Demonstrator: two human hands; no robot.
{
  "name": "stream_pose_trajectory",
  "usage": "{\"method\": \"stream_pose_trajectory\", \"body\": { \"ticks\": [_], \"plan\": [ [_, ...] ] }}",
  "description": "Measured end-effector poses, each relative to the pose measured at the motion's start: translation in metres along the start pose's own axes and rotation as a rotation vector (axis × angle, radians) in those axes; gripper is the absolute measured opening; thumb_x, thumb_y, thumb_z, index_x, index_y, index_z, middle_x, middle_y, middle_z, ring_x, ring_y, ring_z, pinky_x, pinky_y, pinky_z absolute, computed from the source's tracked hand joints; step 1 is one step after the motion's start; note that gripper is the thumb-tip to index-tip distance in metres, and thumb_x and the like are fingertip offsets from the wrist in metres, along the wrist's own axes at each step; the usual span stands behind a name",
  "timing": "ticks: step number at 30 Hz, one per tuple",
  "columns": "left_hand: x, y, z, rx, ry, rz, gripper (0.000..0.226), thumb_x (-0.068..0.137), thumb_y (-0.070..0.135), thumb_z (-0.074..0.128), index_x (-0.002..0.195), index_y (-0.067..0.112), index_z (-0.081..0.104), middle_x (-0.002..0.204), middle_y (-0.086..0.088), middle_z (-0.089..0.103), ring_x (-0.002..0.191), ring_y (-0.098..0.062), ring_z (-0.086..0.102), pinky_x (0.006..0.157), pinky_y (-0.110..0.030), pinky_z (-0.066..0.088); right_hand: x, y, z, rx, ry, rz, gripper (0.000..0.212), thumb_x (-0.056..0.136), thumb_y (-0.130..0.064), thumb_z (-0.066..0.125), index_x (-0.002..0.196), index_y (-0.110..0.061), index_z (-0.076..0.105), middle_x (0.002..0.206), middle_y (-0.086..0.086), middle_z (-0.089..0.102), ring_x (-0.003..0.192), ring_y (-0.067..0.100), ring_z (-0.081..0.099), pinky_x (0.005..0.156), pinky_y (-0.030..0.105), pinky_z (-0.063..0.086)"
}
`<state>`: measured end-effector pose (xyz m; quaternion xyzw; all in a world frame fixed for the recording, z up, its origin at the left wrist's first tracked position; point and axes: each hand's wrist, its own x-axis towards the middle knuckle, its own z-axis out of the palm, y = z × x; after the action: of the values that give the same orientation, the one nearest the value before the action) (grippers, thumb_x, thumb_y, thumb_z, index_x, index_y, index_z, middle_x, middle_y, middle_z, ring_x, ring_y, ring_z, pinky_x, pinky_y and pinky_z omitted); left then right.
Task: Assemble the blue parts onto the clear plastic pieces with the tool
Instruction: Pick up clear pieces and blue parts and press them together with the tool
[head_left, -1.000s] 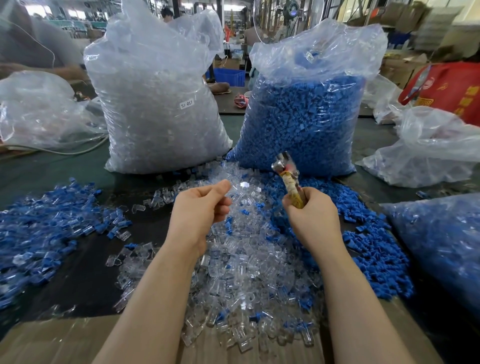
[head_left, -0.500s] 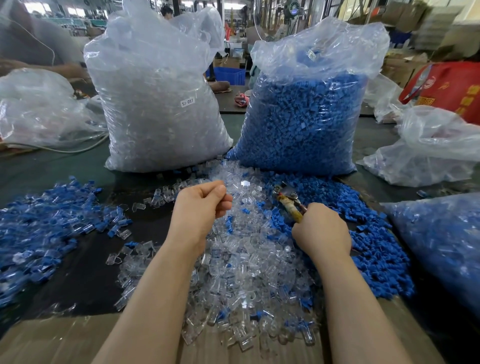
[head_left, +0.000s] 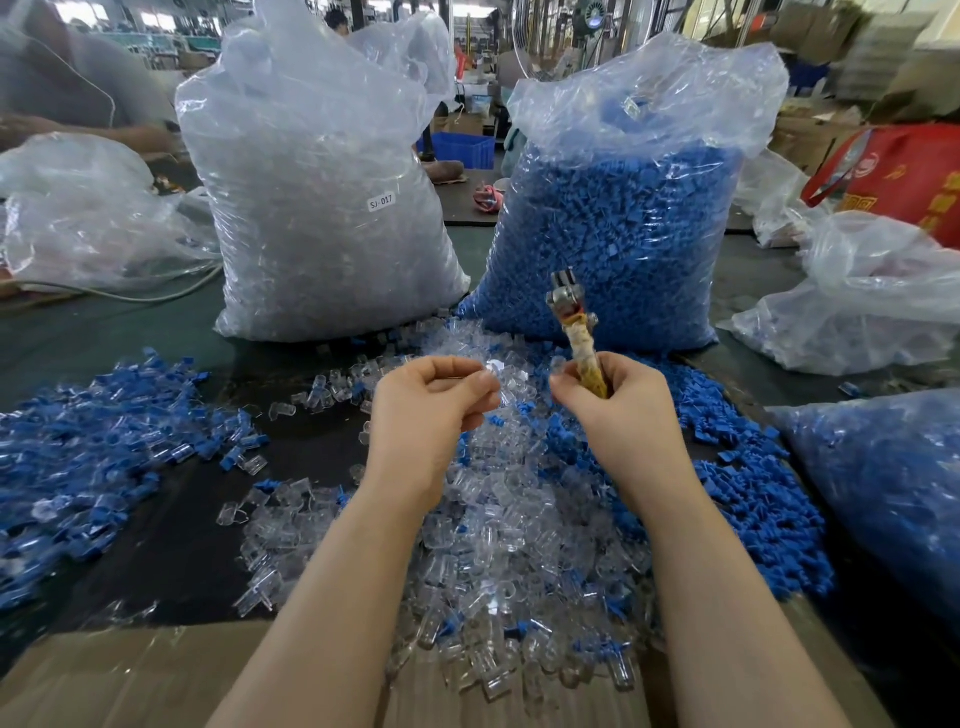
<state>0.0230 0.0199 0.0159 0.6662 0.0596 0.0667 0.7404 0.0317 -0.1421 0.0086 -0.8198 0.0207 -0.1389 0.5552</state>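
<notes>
My left hand (head_left: 431, 410) is raised over the pile of clear plastic pieces (head_left: 498, 540) and pinches one clear piece (head_left: 492, 370) between thumb and fingers. My right hand (head_left: 618, 410) grips the tape-wrapped handle of a metal plier-like tool (head_left: 574, 322), which points upward with its jaws near the top. The two hands are close together above the pile. Loose blue parts (head_left: 748, 499) lie in a heap to the right of the clear pile. Whether a blue part sits in the tool's jaws is unclear.
A big bag of clear pieces (head_left: 322, 208) and a big bag of blue parts (head_left: 618, 234) stand behind the piles. Assembled blue-and-clear pieces (head_left: 104, 447) spread on the left. Another bag of blue pieces (head_left: 893, 493) lies at right. Cardboard (head_left: 130, 675) covers the near edge.
My right hand has lifted from the blue heap and turned the tool upright, moving in toward my left hand. The left hand has stayed almost in place, holding the clear piece.
</notes>
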Motion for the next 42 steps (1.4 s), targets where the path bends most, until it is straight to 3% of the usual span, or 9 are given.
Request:
{"method": "stream_pose_trajectory", "body": {
  "ticks": [5,8,10,14,20,22,27,35,42],
  "plan": [
    [-0.002,0.000,0.003,0.058,0.009,0.037,0.012,0.082,0.010,0.078,0.090,0.012,0.069,0.075,-0.001,0.076,0.072,-0.011,0.074,0.063,-0.018,0.057,-0.006,-0.007,0.006,0.005,-0.061,-0.035,0.017,0.086,-0.026,0.072,0.080,-0.011,0.068,0.078,0.016,0.068,0.072,0.034,0.060,0.070,0.046,0.053],
    [-0.004,0.000,0.004,0.051,0.008,0.043,0.010,0.082,0.010,0.077,0.089,0.012,0.071,0.076,-0.003,0.076,0.072,-0.012,0.074,0.063,-0.018,0.057,-0.005,-0.006,0.009,-0.041,-0.082,-0.025,0.017,0.084,-0.029,0.072,0.077,-0.015,0.067,0.069,0.005,0.067,0.060,0.016,0.055,0.064,0.043,0.050],
    [-0.004,0.000,0.006,0.039,0.007,0.038,0.010,0.082,0.009,0.077,0.089,0.011,0.070,0.076,-0.004,0.076,0.071,-0.013,0.074,0.062,-0.018,0.057,-0.002,-0.004,0.008,-0.130,-0.065,-0.021,0.019,0.083,-0.032,0.072,0.071,-0.020,0.062,0.056,-0.008,0.059,0.052,0.007,0.049,0.053,0.033,0.042],
    [-0.003,-0.002,0.003,0.063,0.031,0.046,0.011,0.082,0.007,0.077,0.086,0.013,0.069,0.073,-0.003,0.075,0.069,-0.012,0.073,0.063,-0.021,0.057,0.002,0.002,0.000,-0.531,0.027,-0.003,0.015,0.082,-0.031,0.062,0.073,-0.023,0.054,0.066,-0.007,0.056,0.060,0.012,0.048,0.051,0.028,0.032],
    [0.001,-0.003,-0.004,0.059,0.028,0.046,0.009,0.083,0.007,0.076,0.088,0.013,0.070,0.076,-0.002,0.076,0.071,-0.012,0.073,0.060,-0.017,0.056,0.004,0.021,-0.024,-0.876,0.118,0.357,0.022,0.083,-0.027,0.067,0.079,-0.013,0.050,0.081,0.008,0.054,0.057,0.022,0.041,0.058,0.033,0.039],
    [0.001,-0.003,-0.005,0.060,0.025,0.040,0.010,0.083,0.008,0.076,0.088,0.013,0.070,0.077,-0.002,0.076,0.071,-0.012,0.073,0.059,-0.017,0.055,0.003,0.026,-0.028,-0.894,0.095,0.418,0.027,0.084,-0.028,0.069,0.074,-0.012,0.050,0.084,0.011,0.058,0.057,0.024,0.044,0.059,0.034,0.043],
    [0.001,-0.003,-0.005,0.060,0.015,0.034,0.010,0.083,0.008,0.077,0.087,0.013,0.070,0.076,-0.002,0.076,0.070,-0.013,0.073,0.059,-0.016,0.054,0.002,0.029,-0.022,-0.898,0.042,0.378,0.027,0.086,-0.023,0.068,0.070,-0.011,0.049,0.065,0.007,0.054,0.054,0.023,0.049,0.049,0.029,0.038],
    [0.001,-0.002,-0.006,0.072,0.004,0.023,0.009,0.083,0.009,0.076,0.089,0.013,0.070,0.078,-0.002,0.076,0.072,-0.013,0.073,0.060,-0.016,0.055,0.007,0.031,-0.014,-0.850,-0.069,0.248,0.008,0.087,-0.024,0.059,0.091,-0.018,0.055,0.075,0.002,0.056,0.063,0.021,0.051,0.051,0.029,0.036],
    [0.000,-0.001,-0.006,0.091,-0.001,0.016,0.009,0.083,0.010,0.076,0.089,0.013,0.071,0.079,-0.001,0.076,0.073,-0.013,0.073,0.062,-0.017,0.056,0.006,0.032,-0.012,-0.836,-0.035,0.246,0.012,0.088,-0.028,0.059,0.082,-0.019,0.054,0.074,0.003,0.058,0.067,0.026,0.056,0.055,0.030,0.039]
  ]
}}
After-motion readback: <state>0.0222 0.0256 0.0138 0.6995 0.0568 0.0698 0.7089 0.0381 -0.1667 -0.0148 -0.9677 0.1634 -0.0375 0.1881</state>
